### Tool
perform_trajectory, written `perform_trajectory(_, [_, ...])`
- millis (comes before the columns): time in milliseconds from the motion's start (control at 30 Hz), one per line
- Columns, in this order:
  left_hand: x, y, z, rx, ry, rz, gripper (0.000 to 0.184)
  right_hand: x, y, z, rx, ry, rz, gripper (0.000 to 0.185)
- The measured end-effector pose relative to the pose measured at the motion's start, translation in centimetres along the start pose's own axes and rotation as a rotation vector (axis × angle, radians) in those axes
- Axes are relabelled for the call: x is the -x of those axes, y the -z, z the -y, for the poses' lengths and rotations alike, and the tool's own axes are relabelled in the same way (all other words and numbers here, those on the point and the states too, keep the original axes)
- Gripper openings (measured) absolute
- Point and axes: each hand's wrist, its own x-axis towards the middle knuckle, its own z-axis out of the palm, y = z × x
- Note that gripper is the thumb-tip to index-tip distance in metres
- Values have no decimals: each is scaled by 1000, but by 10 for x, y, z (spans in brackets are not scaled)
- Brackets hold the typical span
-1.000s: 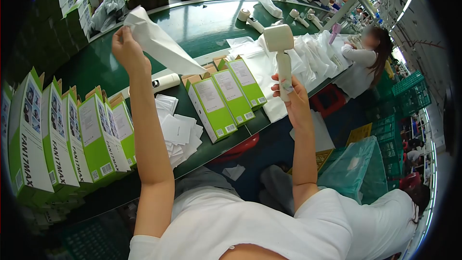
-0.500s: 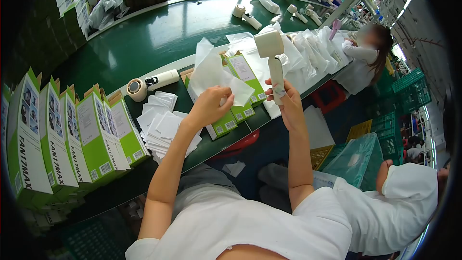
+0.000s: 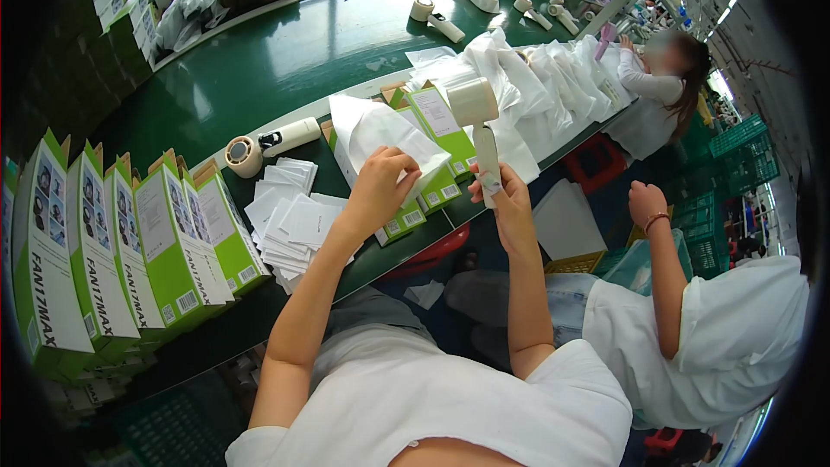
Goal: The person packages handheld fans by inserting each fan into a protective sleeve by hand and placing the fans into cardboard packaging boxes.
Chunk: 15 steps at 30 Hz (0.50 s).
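Note:
My left hand (image 3: 383, 189) is closed on the edge of a white pouch (image 3: 372, 127), which lies over green and white boxes (image 3: 439, 117). To its right, my right hand (image 3: 507, 201) grips the handle of a cream handheld fan (image 3: 473, 104), its head pointing up. Left of my left hand lies a spread pile of white leaflets (image 3: 290, 223). Another fan (image 3: 245, 156) rests behind that pile on the green table. White pouches (image 3: 553, 86) are heaped behind and to the right of the held fan.
A row of upright boxes (image 3: 130, 251) stands at the left. More fans (image 3: 437, 21) lie on the green table (image 3: 303, 52). A co-worker's arm (image 3: 666, 277) is at my right. Another person (image 3: 653, 86) sits farther along. A red stool (image 3: 592, 164) and green crates (image 3: 735, 151) stand beyond.
My left hand has come down and right with the pouch, now over the boxes. My right hand has moved slightly left and lower with the fan. The near co-worker's arm has come into view.

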Motion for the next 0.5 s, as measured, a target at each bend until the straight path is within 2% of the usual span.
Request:
perform_trajectory(133, [2,5,-10,103,109,-26,12,16,-11,0,-51,-6,11,30])
perform_trajectory(267, [-3,11,-17,294,370,-100,13,26,-21,-2,42,-91,80,34])
perform_trajectory(300, [-3,12,-15,292,370,-101,13,28,-24,-5,41,-89,82,34])
perform_trajectory(433, [-1,10,0,464,435,-242,13,44,-31,-17,443,83,-65,37])
perform_trajectory(500, [-1,9,4,457,426,-268,13,45,-30,-17,510,97,-70,37])
